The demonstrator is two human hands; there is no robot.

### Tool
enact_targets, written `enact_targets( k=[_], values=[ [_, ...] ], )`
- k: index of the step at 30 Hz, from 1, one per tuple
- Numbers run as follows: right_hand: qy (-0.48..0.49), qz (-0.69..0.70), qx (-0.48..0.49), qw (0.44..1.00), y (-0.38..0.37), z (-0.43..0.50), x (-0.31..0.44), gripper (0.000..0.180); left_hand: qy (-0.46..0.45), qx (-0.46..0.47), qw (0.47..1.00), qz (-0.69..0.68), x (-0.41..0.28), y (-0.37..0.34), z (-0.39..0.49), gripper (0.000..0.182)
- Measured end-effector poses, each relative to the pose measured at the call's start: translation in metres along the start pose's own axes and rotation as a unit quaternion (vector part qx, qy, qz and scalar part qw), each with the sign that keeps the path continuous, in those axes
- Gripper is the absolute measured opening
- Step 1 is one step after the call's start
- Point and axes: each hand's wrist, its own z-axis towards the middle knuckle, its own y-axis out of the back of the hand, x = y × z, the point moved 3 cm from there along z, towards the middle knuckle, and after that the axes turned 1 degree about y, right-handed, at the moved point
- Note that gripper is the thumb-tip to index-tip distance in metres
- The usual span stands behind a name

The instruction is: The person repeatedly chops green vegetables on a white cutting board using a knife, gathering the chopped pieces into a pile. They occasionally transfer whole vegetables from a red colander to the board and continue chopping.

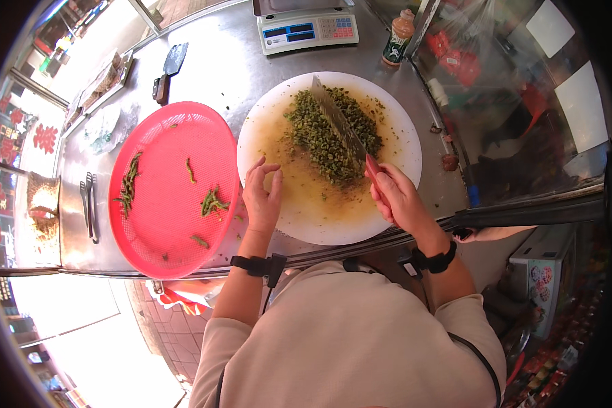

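Note:
A knife with a red handle and a broad metal blade (339, 121) is gripped in my right hand (399, 200). Its blade lies across a heap of chopped green vegetables (310, 130) on a round white cutting board (296, 229). Brownish liquid stains the board around the heap. My left hand (263, 196) is over the board's left edge, fingers apart and slightly curled, holding nothing. Left of it, a round red plastic basket (158, 204) holds a few small bunches and loose pieces of long green vegetable (130, 183).
A digital scale (308, 33) stands behind the board, a sauce bottle (399, 38) at the back right. A scraper with a dark handle (168, 71) and tongs (88, 206) lie left on the metal counter (214, 61). Glass panels flank the counter; another person's arm (500, 233) shows at right.

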Motion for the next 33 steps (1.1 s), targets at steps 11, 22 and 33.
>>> enact_targets(
  k=[11,22,33],
  values=[
    [0.047,-0.063,-0.044,0.996,-0.026,0.015,-0.018,0.024,0.013,0.002,1.0,0.003,0.002,-0.003,0.001,0.017],
    [0.024,-0.032,-0.065,0.997,-0.02,0.015,-0.023,0.026,0.018,0.011,1.0,0.012,0.002,-0.003,0.0,0.016],
    [-0.006,0.036,-0.064,0.997,-0.017,0.006,-0.018,0.03,0.01,0.011,1.0,0.015,0.002,-0.003,0.0,0.015]
  ],
)
